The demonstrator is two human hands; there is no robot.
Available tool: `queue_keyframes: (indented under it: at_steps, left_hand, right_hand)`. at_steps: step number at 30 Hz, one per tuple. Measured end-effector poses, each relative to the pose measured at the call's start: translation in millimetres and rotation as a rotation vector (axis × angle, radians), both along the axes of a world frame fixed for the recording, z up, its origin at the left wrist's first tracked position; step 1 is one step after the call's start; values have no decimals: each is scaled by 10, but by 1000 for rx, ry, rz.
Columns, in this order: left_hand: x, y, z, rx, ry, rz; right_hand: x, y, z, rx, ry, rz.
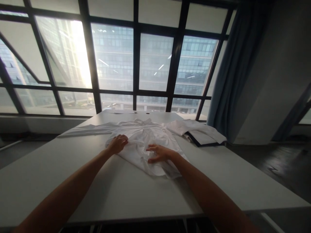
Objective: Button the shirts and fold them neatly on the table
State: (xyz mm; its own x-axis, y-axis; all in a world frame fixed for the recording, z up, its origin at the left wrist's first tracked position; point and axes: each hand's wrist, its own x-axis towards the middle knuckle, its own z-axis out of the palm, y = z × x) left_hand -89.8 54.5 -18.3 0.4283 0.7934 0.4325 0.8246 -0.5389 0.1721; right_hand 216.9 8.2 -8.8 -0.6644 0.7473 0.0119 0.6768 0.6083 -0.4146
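Observation:
A white shirt (pixel 155 136) lies spread and wrinkled on a white table, its collar toward the window and one sleeve stretched out to the left. At the shirt's left side, my left hand (pixel 118 144) has its fingers curled together on the fabric, seemingly gripping it; the fingertips are partly hidden. Over the middle of the shirt's lower part is my right hand (pixel 159 153), open, thumb and fingers apart. Whether it touches the cloth or hovers just above is hard to tell.
Right of the shirt, folded white cloth (pixel 204 132) lies with a dark-edged flat item (pixel 202 144) beneath it. The white table (pixel 48 191) reaches toward a large black-framed window (pixel 136 64). A blue curtain (pixel 230 81) hangs at the right.

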Motion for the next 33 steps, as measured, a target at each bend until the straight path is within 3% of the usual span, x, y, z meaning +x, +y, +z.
queue_keyframes:
  at_steps: [3, 7, 10, 12, 16, 20, 23, 27, 30, 33]
  left_hand:
    - [-66, -107, 173, -184, -146, -125]
    - [-329, -340, 568, -672, -376, -309]
    - [-521, -501, 799, -1089, -384, -427]
    - [-549, -555, 842, -1187, -335, -424]
    - [-260, -617, 699, -903, -154, -319]
    - [268, -841, 540, -590, 52, -401]
    - [556, -1056, 472, -520, 183, -404]
    - [670, -1149, 361, -436, 279, -427]
    - [621, -1082, 309, -503, 220, -483]
    - [528, -1003, 336, -639, 102, -531]
  right_hand:
    - [18, 27, 16, 80, 124, 31]
    - [46, 69, 92, 157, 357, -1]
    - [79, 101, 132, 105, 425, -93]
    - [95, 101, 151, 29, 427, -107]
    - [88, 27, 204, -109, 398, -52]
    - [67, -67, 256, -192, 387, -1]
    - [66, -112, 282, -248, 310, -5]
    - [25, -201, 325, -333, -42, 4]
    - [-63, -297, 336, -297, -221, 12]
    - [-137, -372, 332, -172, -247, 29]
